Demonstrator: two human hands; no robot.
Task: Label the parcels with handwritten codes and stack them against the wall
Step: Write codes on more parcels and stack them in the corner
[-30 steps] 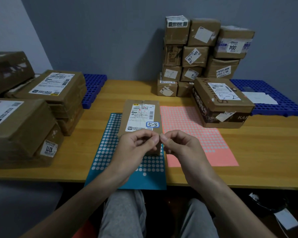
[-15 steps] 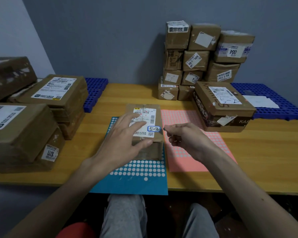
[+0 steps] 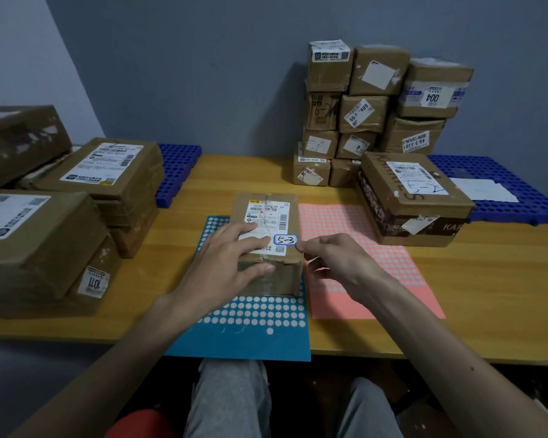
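Under my left hand (image 3: 225,263) sits a small brown cardboard parcel (image 3: 268,248), matt, banded with shiny clear tape, its white paper shipping label (image 3: 266,221) smooth. The orange-yellow wooden desk (image 3: 487,295) has a soft sheen. The blue plastic grid pallet (image 3: 500,191) looks hard and dull.

Parcels ringed around one central box on the worktop (image 3: 456,295)

The central parcel (image 3: 266,245) sits on one dotted sheet (image 3: 253,330), with a second dotted sheet (image 3: 370,279) at its 3 o'clock. The left hand (image 3: 225,263) lies on the parcel; the right hand (image 3: 336,260) is just beside it at 3 o'clock. Large boxes (image 3: 45,235) stack at 9 o'clock, a grid mat (image 3: 178,172) behind them. At 1 o'clock a stack (image 3: 377,112) stands against the wall (image 3: 203,74), a lone box (image 3: 415,200) before it, another grid mat (image 3: 519,200) at that box's 3 o'clock.
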